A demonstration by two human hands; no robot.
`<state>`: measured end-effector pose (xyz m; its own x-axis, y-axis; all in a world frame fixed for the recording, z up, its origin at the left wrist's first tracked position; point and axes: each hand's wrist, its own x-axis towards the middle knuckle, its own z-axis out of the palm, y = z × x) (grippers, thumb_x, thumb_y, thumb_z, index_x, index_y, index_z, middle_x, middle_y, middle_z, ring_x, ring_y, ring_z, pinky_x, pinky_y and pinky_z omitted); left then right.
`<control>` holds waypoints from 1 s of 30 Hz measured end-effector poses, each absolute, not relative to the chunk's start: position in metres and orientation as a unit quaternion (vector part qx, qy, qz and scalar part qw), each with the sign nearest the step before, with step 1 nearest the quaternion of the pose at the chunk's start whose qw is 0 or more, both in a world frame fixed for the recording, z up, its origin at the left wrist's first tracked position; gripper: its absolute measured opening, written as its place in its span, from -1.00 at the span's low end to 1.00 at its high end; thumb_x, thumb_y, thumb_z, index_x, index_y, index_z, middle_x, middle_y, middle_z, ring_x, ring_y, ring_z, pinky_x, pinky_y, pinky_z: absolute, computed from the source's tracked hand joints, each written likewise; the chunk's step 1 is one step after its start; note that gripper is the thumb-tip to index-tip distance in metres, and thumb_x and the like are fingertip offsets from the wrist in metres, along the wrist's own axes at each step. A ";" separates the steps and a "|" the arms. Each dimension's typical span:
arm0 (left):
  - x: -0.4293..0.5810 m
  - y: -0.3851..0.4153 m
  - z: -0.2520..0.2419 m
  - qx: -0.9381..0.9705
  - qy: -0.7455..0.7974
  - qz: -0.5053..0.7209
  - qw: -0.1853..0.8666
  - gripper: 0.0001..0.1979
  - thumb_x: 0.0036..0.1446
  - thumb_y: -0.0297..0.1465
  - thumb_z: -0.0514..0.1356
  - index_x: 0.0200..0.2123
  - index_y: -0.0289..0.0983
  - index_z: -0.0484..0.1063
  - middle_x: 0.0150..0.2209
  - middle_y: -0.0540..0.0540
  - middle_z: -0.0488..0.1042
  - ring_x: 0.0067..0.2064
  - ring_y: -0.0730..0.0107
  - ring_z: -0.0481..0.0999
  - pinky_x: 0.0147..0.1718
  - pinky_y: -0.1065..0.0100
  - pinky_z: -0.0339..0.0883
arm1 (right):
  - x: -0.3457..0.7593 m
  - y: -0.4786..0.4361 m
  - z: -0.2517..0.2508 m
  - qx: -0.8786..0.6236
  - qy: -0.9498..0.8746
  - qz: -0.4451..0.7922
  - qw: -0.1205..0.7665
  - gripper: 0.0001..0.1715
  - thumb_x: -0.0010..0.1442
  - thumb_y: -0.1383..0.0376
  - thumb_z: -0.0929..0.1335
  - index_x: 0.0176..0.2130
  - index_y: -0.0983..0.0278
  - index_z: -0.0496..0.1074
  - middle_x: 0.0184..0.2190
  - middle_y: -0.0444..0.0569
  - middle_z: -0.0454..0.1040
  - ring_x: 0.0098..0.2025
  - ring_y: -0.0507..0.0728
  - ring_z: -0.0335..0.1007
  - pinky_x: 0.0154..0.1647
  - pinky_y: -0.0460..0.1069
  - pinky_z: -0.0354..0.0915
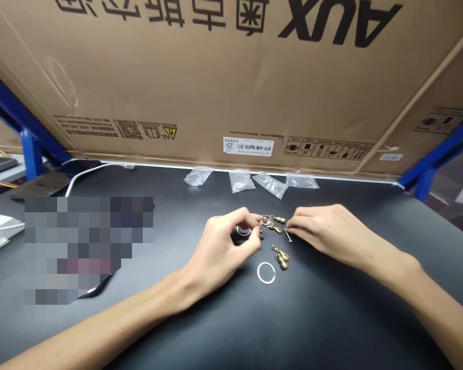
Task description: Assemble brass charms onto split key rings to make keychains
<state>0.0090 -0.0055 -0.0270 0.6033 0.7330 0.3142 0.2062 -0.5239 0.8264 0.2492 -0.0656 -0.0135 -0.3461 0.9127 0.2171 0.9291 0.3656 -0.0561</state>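
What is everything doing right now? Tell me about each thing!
Left hand, pinching a key ring with brass charms.
Right hand, pinching a thin metal pin.
Loose silver ring, lying flat.
Two brass gourd charms, lying on the table.
Plastic bags, crumpled.
Cardboard box, printing upside down.

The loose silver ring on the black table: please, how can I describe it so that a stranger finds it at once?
Against the far edge of the black table stands a large cardboard box printed AUX. In front of it, the left hand and right hand work close together by small brass gourd-shaped charms. The ring lies flat just nearer than those charms, alone, touching nothing.
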 end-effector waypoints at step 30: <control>0.011 -0.007 -0.023 0.755 0.317 0.327 0.472 -0.83 0.25 -0.33 0.14 -0.37 -0.25 0.43 -0.30 0.00 0.60 -0.23 0.35 0.56 -0.18 0.36 0.39 | 0.208 -0.078 -0.013 -0.404 -0.845 -0.224 0.267 -0.82 0.33 0.42 0.31 -0.17 0.36 0.53 -0.30 0.00 0.62 -0.34 0.07 0.54 -0.33 -0.06 0.36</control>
<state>0.0108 -0.0073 -0.0233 0.5854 0.7870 0.1949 0.1692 -0.3537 0.9199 0.2082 -0.0779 -0.0130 -0.5301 0.5641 0.6331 0.8037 0.5722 0.1631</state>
